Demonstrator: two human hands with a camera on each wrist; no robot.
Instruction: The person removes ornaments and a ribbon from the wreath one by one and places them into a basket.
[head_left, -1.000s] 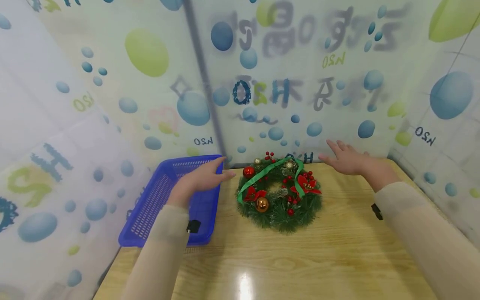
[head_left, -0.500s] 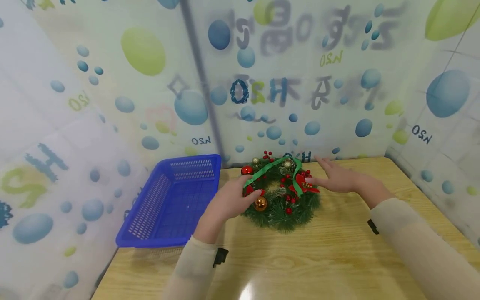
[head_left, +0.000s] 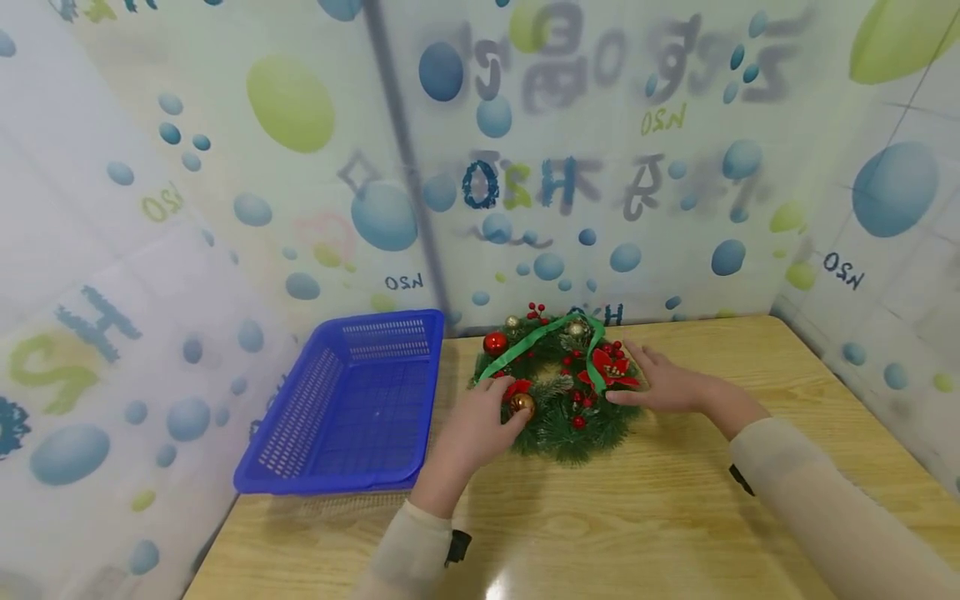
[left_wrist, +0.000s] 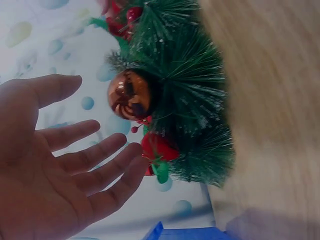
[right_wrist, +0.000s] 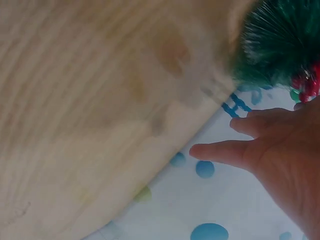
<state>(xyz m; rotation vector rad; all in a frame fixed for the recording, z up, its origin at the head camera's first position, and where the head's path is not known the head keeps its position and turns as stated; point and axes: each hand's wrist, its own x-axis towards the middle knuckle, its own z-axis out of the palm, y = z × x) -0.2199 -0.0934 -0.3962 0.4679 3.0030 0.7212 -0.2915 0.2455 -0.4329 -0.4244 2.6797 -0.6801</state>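
Note:
A green Christmas wreath (head_left: 562,429) lies on the table, trimmed with red flowers, berries, baubles and a green ribbon (head_left: 534,335). At its left side is my left hand (head_left: 480,425), thumb and fingers spread beside the copper bauble (left_wrist: 131,94). The left wrist view shows those fingers extended, near the foliage, with nothing in the palm. My right hand (head_left: 671,387) is at the wreath's right edge by the red flower (head_left: 611,368), fingers stretched out. Whether either hand touches the wreath I cannot tell.
A blue plastic basket (head_left: 375,417) with perforated walls stands left of the wreath. The wooden table (head_left: 622,533) meets a wall sheet (head_left: 480,242) printed with bubbles at its back edge.
My left hand has moved from over the basket, right and down to the wreath's left side. The right hand has come left and lower to its right edge. The wreath has stayed put.

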